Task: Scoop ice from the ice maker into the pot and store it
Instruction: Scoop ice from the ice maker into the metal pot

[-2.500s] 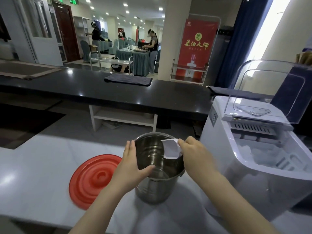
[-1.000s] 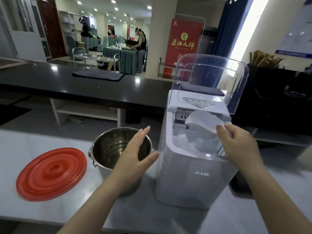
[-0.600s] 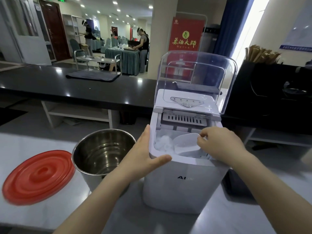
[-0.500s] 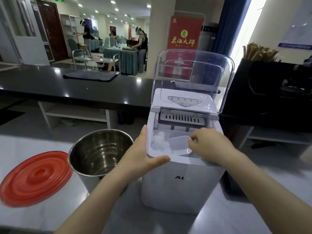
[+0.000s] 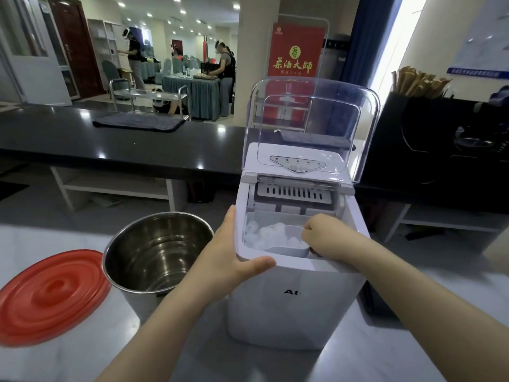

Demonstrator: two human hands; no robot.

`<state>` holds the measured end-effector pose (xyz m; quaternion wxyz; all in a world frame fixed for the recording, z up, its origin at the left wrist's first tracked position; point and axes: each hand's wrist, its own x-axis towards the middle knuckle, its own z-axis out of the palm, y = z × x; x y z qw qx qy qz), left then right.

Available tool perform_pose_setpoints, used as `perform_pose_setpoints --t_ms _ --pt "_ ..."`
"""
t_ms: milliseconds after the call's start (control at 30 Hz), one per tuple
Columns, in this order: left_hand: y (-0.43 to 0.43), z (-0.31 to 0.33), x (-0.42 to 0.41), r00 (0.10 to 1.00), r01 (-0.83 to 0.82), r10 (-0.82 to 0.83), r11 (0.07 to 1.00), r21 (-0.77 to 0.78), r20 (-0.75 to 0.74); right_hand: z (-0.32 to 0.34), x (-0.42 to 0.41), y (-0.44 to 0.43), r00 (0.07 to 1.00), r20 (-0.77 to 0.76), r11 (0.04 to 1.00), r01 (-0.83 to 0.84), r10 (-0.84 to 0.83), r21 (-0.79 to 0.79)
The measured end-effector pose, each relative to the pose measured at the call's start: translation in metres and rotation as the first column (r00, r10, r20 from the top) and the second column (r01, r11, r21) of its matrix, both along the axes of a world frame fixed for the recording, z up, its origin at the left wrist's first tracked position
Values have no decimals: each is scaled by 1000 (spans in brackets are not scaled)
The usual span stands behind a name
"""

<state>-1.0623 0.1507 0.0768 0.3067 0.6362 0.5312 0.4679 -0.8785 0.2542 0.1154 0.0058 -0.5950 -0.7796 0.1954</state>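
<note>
A white ice maker (image 5: 292, 299) stands on the pale counter with its clear lid (image 5: 311, 125) tipped up. Ice cubes (image 5: 264, 232) lie in its open bin. My right hand (image 5: 327, 235) grips a translucent white scoop (image 5: 286, 245) that is pushed down among the cubes. My left hand (image 5: 234, 260) rests with straight fingers against the machine's front left corner, its thumb along the front rim. A steel pot (image 5: 157, 249) sits just left of the machine, and no ice shows inside it.
The pot's red lid (image 5: 49, 296) lies flat on the counter at the far left. A long black counter (image 5: 124, 144) with a dark cloth (image 5: 137, 124) runs behind. A black holder with sticks (image 5: 418, 86) stands at the back right. People work at tables in the far room.
My right hand carried the scoop from over the pot to the ice maker and pushed it into the ice. My left hand left the pot's rim and settled on the machine's corner.
</note>
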Motion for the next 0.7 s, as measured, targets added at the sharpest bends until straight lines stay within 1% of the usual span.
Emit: perform_pose_setpoints --t_ms 200,300,433,600,700 --pt "-1 1 0 1000 -17 17 1000 -8 -10 -2 1 1 1000 -5 1000 -3 3 14" --pt "-1 0 0 1000 -23 23 1000 -7 -11 -3 1 2 1000 16 998 -25 24 54" --pt "-1 1 0 1000 -27 27 1000 -7 -9 -3 1 2 1000 -8 998 7 -6 65" --pt "-1 -2 0 1000 -26 26 1000 -17 -18 -3 -3 2 1000 3 983 8 -9 185" --pt "-1 -2 0 999 -27 26 999 -29 -19 1 -4 7 999 -9 981 41 -40 188"
